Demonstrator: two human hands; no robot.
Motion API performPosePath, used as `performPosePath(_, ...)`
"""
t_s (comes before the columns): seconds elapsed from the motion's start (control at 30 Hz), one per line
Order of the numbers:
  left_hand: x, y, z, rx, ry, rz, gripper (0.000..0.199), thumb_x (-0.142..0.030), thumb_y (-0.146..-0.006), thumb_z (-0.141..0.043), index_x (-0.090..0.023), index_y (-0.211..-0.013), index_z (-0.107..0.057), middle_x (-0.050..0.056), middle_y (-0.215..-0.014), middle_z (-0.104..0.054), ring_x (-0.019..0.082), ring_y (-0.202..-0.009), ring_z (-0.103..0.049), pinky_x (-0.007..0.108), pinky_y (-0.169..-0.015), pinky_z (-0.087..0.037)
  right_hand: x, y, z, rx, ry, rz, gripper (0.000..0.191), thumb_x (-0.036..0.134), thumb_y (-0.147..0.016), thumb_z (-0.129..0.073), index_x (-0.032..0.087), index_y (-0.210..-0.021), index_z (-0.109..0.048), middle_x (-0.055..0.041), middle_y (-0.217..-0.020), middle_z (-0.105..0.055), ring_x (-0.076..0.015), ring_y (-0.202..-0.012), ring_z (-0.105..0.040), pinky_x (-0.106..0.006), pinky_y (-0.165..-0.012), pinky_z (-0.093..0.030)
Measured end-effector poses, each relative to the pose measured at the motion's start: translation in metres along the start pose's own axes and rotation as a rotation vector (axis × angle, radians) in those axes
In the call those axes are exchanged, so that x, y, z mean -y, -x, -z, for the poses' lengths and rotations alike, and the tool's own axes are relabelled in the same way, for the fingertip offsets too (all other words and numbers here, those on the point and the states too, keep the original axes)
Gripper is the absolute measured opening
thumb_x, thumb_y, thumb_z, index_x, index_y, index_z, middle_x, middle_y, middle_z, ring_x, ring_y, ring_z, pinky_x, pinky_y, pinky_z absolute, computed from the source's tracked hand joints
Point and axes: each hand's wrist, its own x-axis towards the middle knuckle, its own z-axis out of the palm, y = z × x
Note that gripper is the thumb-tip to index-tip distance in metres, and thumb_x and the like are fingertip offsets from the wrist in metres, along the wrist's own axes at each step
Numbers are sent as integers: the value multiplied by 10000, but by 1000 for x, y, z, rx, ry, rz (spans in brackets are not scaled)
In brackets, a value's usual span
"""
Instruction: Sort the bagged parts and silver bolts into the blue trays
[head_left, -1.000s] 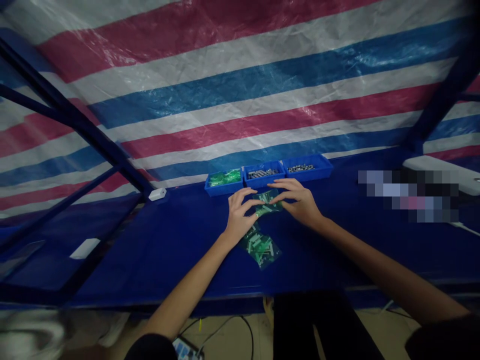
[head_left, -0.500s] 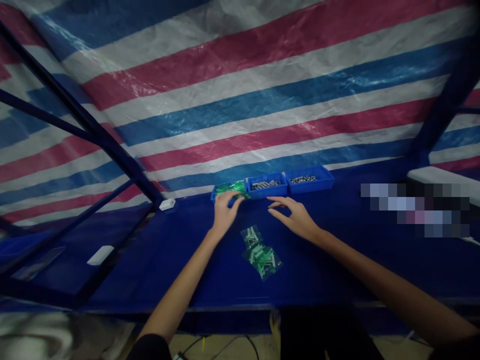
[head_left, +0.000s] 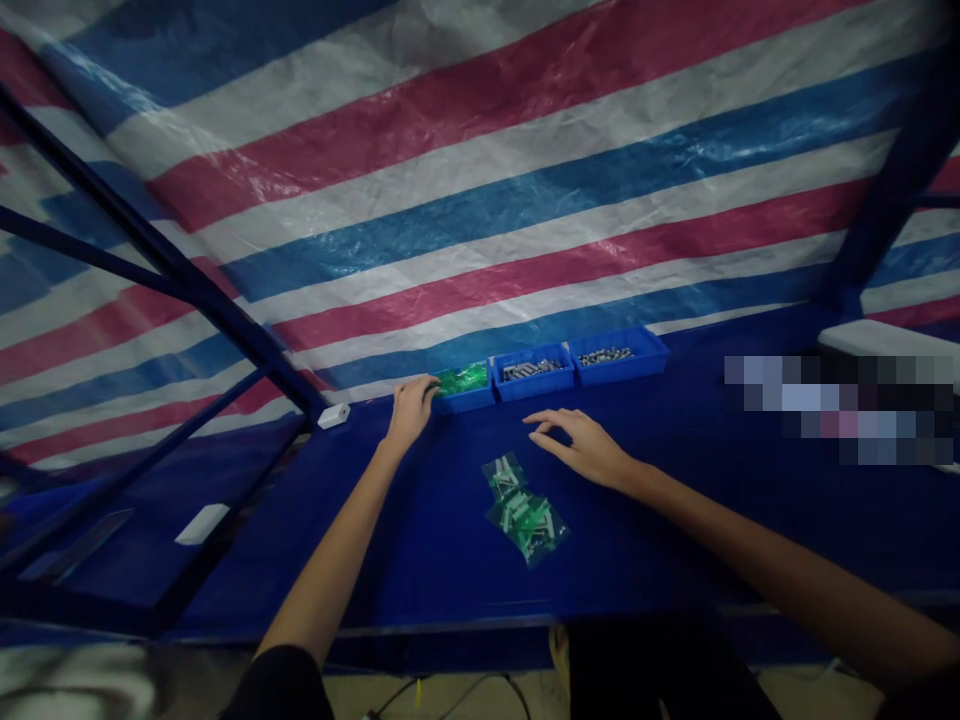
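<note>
Striped plastic sheeting (head_left: 480, 215) in red, white and blue fills the space beyond my hands, wrinkled and shiny. Under both hands stretches a dark blue table (head_left: 427, 560), with dark blue metal posts (head_left: 217, 315) rising beyond it to the left of my left hand. On the table well to the right of my right hand is a long white object (head_left: 885, 345), partly hidden by a pixelated patch.

Just beyond my hands, three blue trays stand in a row: the left tray (head_left: 466, 402) holds shiny green packaging (head_left: 466, 377), the middle tray (head_left: 534, 384) grey metal pieces, the right tray (head_left: 622, 370) small metal parts.

My left hand (head_left: 411, 408) is at the near left corner of the left tray, fingers bent; I cannot tell whether it grips anything. My right hand (head_left: 585, 448) is open and empty, fingers loosely curved, thumb apart from them. Between my forearms lie clear bags (head_left: 531, 525) of green and pale parts, touching one another. A small white block (head_left: 334, 416) sits left of my left hand.
</note>
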Motion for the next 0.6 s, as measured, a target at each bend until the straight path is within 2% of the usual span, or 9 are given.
performPosePath(0.17,-4,-5,-9,104,-72,36,235,-284,-888,-398,-218,-970,-608,50,-968,-681,225,-937,-570,380,-858,-329,0,1,0,77,29,24,259,410,-868,-474,269,-1035,-613,-12,-982,-675,-197,-970,-583,-402,-908,-371)
performPosePath(0.27,-8,0,-11,104,-104,21,314,-339,-911,-329,-219,-959,-615,56,-958,-667,226,-951,-539,397,-882,-317,1,3,0,169,40,64,305,470,-835,-507,277,-1042,-621,-26,-1064,-645,-217,-1026,-551,-427,-940,-337)
performPosePath(0.47,-23,12,-12,45,-222,58,458,-464,-882,-335,-154,-1127,-569,156,-1187,-518,304,-1106,-424,456,-928,-303,7,8,-3,402,39,89,642,619,-685,-603,317,-1244,-509,-61,-1307,-480,-284,-1192,-429,-514,-1018,-227)
performPosePath(0.6,-50,30,3,-50,-146,-1,584,-484,-864,-376,-164,-1352,-343,176,-1353,-363,318,-1229,-323,485,-973,-269,14,14,-9,500,19,128,706,628,-667,-610,353,-1297,-451,-50,-1415,-368,-301,-1278,-332,-511,-1035,-194)
